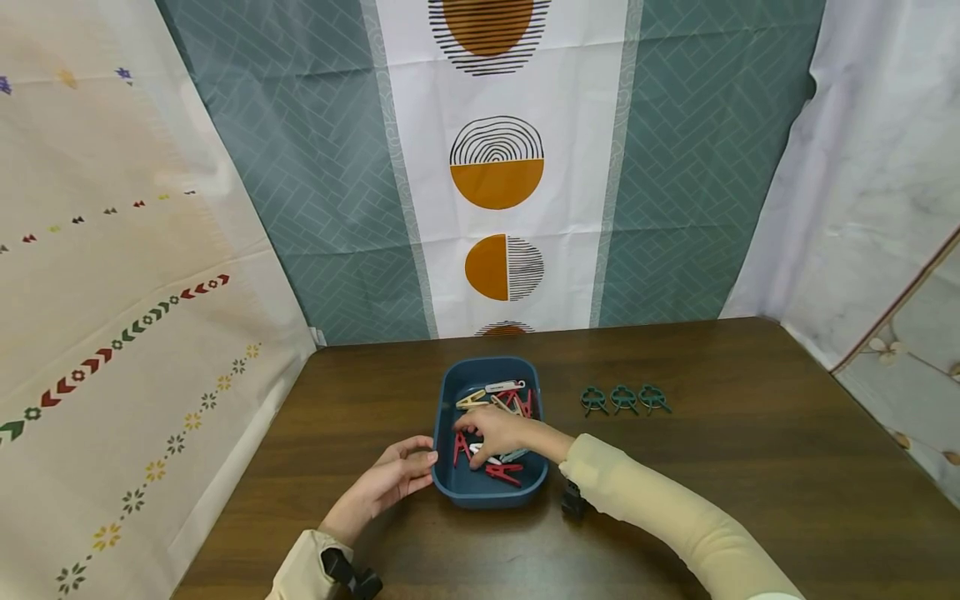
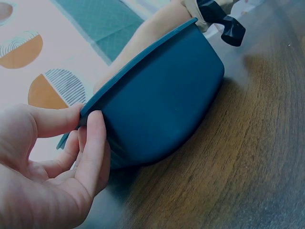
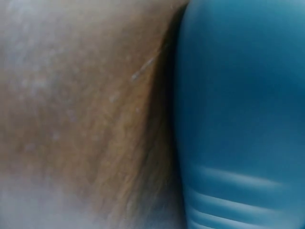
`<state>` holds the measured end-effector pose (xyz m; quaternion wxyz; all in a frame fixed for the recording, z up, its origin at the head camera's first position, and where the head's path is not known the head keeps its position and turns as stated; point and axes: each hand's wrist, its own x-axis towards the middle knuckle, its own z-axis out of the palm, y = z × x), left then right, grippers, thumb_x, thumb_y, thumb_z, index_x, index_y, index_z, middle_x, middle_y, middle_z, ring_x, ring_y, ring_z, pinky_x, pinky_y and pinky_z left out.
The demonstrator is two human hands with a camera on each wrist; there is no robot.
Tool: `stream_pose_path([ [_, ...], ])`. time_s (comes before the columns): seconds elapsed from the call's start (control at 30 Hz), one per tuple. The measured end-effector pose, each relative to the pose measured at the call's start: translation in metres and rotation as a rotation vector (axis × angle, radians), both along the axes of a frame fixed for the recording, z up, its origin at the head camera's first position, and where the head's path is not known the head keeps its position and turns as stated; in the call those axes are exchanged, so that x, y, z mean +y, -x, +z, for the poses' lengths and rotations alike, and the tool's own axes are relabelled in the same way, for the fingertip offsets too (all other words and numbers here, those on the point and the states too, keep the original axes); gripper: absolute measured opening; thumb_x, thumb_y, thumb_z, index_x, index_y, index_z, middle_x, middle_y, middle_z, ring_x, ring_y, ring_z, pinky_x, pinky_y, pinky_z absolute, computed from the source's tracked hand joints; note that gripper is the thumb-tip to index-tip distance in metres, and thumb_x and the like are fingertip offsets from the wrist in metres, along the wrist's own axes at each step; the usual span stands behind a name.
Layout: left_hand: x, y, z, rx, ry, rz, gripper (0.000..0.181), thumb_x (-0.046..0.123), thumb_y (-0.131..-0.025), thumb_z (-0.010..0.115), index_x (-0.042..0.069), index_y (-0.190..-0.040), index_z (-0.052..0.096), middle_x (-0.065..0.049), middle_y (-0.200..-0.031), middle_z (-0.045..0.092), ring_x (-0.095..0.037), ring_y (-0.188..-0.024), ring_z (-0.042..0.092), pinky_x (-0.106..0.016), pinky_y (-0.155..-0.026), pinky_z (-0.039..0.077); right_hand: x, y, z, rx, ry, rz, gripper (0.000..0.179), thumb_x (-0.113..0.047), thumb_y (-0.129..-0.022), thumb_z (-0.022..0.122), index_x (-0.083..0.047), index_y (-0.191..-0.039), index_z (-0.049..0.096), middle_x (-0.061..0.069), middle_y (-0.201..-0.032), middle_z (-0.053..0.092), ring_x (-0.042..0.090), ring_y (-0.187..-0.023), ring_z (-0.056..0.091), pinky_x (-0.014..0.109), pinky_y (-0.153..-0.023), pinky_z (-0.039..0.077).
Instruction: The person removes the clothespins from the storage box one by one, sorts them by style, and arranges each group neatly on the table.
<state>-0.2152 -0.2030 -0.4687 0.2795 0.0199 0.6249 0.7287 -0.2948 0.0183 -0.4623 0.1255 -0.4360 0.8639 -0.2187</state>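
A blue plastic bin [image 1: 491,502] holds several clothespins of different colours. My left hand [image 1: 393,482] is at the bin's left side; in the left wrist view, its thumb and fingers [image 2: 95,138] pinch the rim. My right hand [image 1: 498,432] reaches down inside the bin, fingers spread among the pins. Near it lie a red clothespin [image 1: 504,473], another red clothespin [image 1: 461,450] by the left wall and a yellow clothespin [image 1: 471,400]. A white clip [image 1: 504,387] is at the far end. Whether the right fingertips hold a pin, I cannot tell.
Three green clips [image 1: 623,400] lie in a row on the brown wooden table [image 1: 720,467], right of the bin. Patterned cloths hang behind the table and along both sides. The right wrist view shows only the bin's outer wall [image 3: 238,105] and blurred tabletop.
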Motion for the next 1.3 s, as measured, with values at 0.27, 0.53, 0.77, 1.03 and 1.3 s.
stream_pose_path([
  [0.27,0.001,-0.001,0.000,0.002,0.009,0.009,0.032,0.014,-0.091,0.055,0.006,-0.117,0.039,0.004,-0.083,0.058,-0.004,-0.073,0.061,-0.018,-0.072,0.053,0.000,0.001,-0.001,0.026,-0.012,0.018,0.056,-0.030,-0.072,0.077,-0.012,-0.121,0.057,-0.001,-0.115,0.062,0.010,-0.102,0.057,0.022,-0.088,0.047],
  [0.53,0.001,0.000,0.000,0.006,0.000,0.004,0.035,0.014,-0.091,0.055,0.004,-0.120,0.037,0.004,-0.082,0.058,-0.005,-0.073,0.062,-0.019,-0.073,0.053,0.006,0.001,0.005,-0.054,0.028,-0.031,0.060,-0.031,-0.070,0.079,-0.013,-0.123,0.055,0.000,-0.116,0.061,0.011,-0.103,0.057,0.022,-0.087,0.048],
  [0.77,0.000,0.000,0.000,0.000,0.002,0.001,0.039,0.013,-0.091,0.055,0.001,-0.122,0.035,0.004,-0.083,0.057,-0.005,-0.073,0.061,-0.020,-0.074,0.053,0.018,0.004,0.013,-0.099,0.083,-0.048,0.062,-0.029,-0.072,0.078,-0.010,-0.125,0.053,0.002,-0.119,0.059,0.015,-0.106,0.058,0.024,-0.090,0.049],
  [1.03,0.000,0.001,0.000,0.000,0.010,0.007,0.037,0.013,-0.090,0.056,0.003,-0.120,0.037,0.004,-0.083,0.056,-0.005,-0.073,0.061,-0.020,-0.075,0.053,0.039,0.009,0.033,-0.147,0.185,-0.059,0.061,-0.022,-0.073,0.077,-0.004,-0.125,0.052,0.010,-0.119,0.059,0.028,-0.110,0.057,0.038,-0.092,0.048],
  [1.3,0.000,0.001,-0.001,-0.006,0.000,0.010,0.038,0.014,-0.089,0.058,0.004,-0.120,0.038,0.003,-0.084,0.057,-0.006,-0.074,0.061,-0.020,-0.074,0.053,0.060,0.010,0.040,-0.153,0.254,-0.118,0.064,-0.028,-0.072,0.078,-0.005,-0.125,0.052,0.008,-0.119,0.058,0.029,-0.110,0.056,0.039,-0.094,0.047],
])
